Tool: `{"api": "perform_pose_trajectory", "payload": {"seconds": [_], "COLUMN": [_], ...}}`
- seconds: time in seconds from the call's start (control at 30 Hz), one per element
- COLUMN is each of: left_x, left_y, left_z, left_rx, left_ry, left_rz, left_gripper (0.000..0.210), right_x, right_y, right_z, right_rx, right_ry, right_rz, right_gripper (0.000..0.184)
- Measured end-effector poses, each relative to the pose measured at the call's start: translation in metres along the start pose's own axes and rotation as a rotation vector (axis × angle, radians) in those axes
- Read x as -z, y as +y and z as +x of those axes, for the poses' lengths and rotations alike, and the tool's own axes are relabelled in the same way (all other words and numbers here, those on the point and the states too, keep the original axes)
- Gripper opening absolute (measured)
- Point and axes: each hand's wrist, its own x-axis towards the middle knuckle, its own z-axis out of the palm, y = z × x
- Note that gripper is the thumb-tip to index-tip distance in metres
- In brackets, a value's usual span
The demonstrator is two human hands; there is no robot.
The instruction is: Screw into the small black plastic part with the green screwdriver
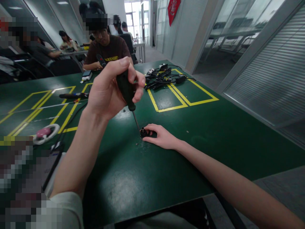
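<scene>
A screwdriver (126,90) with a thick black handle slants downward, my left hand (107,87) closed round its handle. Its thin shaft ends at the left side of a small black round part (143,133) with a metal tube on top; whether the tip touches it I cannot tell. My right hand (163,136) grips that part between thumb and fingers, low on the green table (143,190). A tiny metal piece, perhaps a screw (136,144), lies just left of the part.
Black cables with plugs (159,78) are heaped inside yellow tape outlines at the back. A dark pen-like tool (72,95) and a white ring with a pink centre (45,132) lie at left. Across the table sits a person (107,47) near a small white device (87,75).
</scene>
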Motion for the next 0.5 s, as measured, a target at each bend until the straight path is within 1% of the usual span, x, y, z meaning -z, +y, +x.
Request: {"api": "perform_pose_trajectory", "payload": {"seconds": [0.17, 0.27, 0.37, 0.5], "left_x": [-0.0021, -0.0039, -0.0042, -0.0035], "left_y": [0.0005, -0.0004, -0.0002, 0.0030], "left_z": [-0.0002, -0.0009, -0.0012, -0.0006], "left_rx": [0.034, 0.019, 0.017, 0.052], "left_ry": [-0.024, -0.052, -0.053, -0.047], "left_rz": [-0.024, -0.062, -0.058, -0.031], "left_gripper": [0.047, 0.042, 0.038, 0.058], "right_x": [-0.0012, -0.0015, -0.0012, -0.0009], "right_y": [0.0016, 0.0023, 0.0024, 0.0022], "right_z": [0.0001, 0.0002, 0.0003, 0.0001], "right_rx": [-0.007, -0.009, -0.007, -0.003], "right_ry": [0.012, 0.011, 0.010, 0.010], "right_rz": [-0.009, -0.005, -0.005, -0.012], "right_gripper": [0.026, 0.025, 0.025, 0.026]}}
